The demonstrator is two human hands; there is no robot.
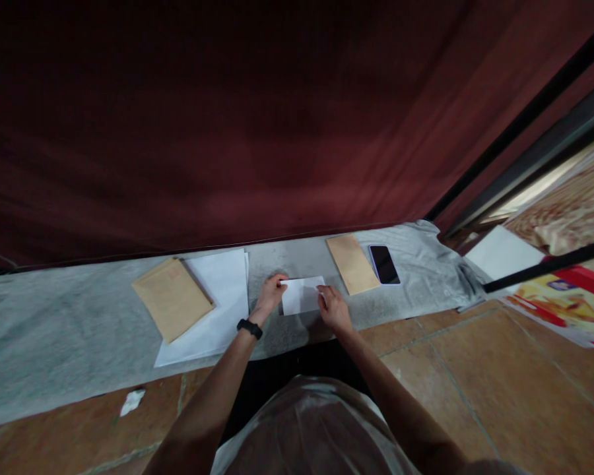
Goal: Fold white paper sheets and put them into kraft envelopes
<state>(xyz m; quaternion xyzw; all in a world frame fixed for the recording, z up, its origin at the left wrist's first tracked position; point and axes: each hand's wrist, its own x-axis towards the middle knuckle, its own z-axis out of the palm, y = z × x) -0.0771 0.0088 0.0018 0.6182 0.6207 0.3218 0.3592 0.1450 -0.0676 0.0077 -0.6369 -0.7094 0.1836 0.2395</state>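
Between my hands is a folded sheet of white paper point(301, 296), above the grey cloth-covered surface point(270, 257). My left hand point(272, 292), with a black band on its wrist, pinches the paper's upper left corner. At the paper's right edge, my right hand point(333, 307) has its fingers curled and closed on it. To the left, a stack of brown envelopes point(171, 300) rests on larger white sheets point(230, 290). A single brown envelope point(352, 264) lies just beyond my right hand, beside a dark-screened phone point(385, 265).
A dark red wall or panel point(277, 165) rises behind the surface. At right are a black metal bar point(549, 265) and a colourful red and yellow box point(569, 303). A crumpled white scrap point(132, 401) lies on the brown tiled floor point(455, 369).
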